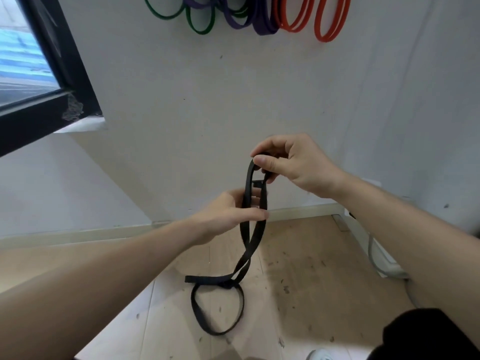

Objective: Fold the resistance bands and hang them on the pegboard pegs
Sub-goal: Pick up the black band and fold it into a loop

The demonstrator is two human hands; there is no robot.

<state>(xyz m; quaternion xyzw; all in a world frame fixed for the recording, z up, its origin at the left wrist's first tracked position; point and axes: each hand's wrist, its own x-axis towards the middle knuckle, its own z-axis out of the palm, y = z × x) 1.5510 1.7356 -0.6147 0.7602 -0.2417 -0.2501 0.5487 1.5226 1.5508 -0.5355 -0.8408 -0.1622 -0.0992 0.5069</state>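
Note:
A black resistance band [253,245] hangs in front of me, twisted, with its lower loop trailing over the wooden floor. My right hand [293,165] pinches the band's top fold between thumb and fingers. Just below it, my left hand [228,211] grips both strands of the same band. High on the white wall hang green bands [200,22], purple bands [259,24] and red bands [327,24]; the pegs holding them are out of view above the frame.
A black-framed window [52,74] is at the upper left. A grey cable [376,258] runs along the floor by the wall at the right. A white shoe tip [319,355] and dark clothing [428,336] show at the bottom right.

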